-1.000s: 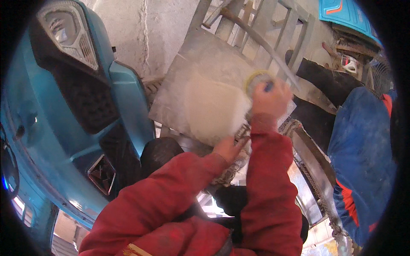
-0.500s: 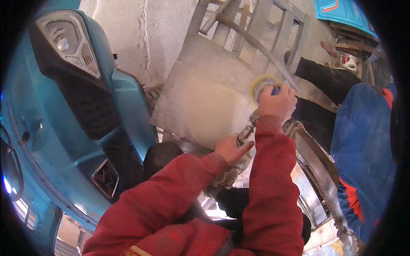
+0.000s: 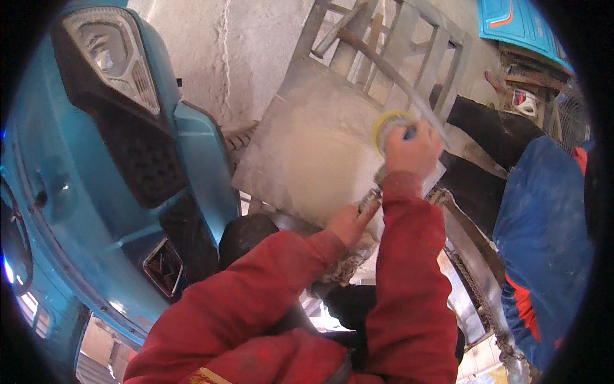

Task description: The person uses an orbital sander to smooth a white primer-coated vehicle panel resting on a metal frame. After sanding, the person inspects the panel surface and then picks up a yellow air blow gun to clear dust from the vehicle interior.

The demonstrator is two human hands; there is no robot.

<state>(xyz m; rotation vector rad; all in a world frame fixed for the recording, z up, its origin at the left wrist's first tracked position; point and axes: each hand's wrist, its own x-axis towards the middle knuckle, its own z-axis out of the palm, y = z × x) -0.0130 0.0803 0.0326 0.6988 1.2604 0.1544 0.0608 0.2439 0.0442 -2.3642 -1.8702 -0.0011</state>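
Disc tool, yellow-rimmed (image 3: 388, 131), sits right of centre in the upper half of the frame, over the right side of a flat grey panel (image 3: 268, 157). Pad looks laid face-down on the panel; the contact line itself I cannot resolve from my remote station.

Holds: right hand (image 3: 414, 150) is closed over the top of the tool, fingers wrapped round its body and slightly blurred. Left hand (image 3: 348, 224) grips the metal fitting (image 3: 369, 200) lower down, thumb along it. The join between fitting and tool is partly hidden by the right wrist. My reading of the split: the top grasp lets the palm press and steer, while the rear grasp steadies the tail and checks twist.

Panel placement: tilted in view, its slatted frame (image 3: 441, 54) toward the top, which I judge leaves the broad face within reach of both arms. A pale patch (image 3: 326, 160) covers mid-panel, left of the disc. One curved bar (image 3: 384, 61) crosses the slats, its lower end near the right hand.

Pose: right forearm rises almost straight from the lower edge, wrist near the panel's lower right side. Left forearm slants from lower left toward centre, elbow bent. I note both red sleeves (image 3: 409, 269) converging on the tool. Teal vehicle bodywork (image 3: 70, 160) fills the left.
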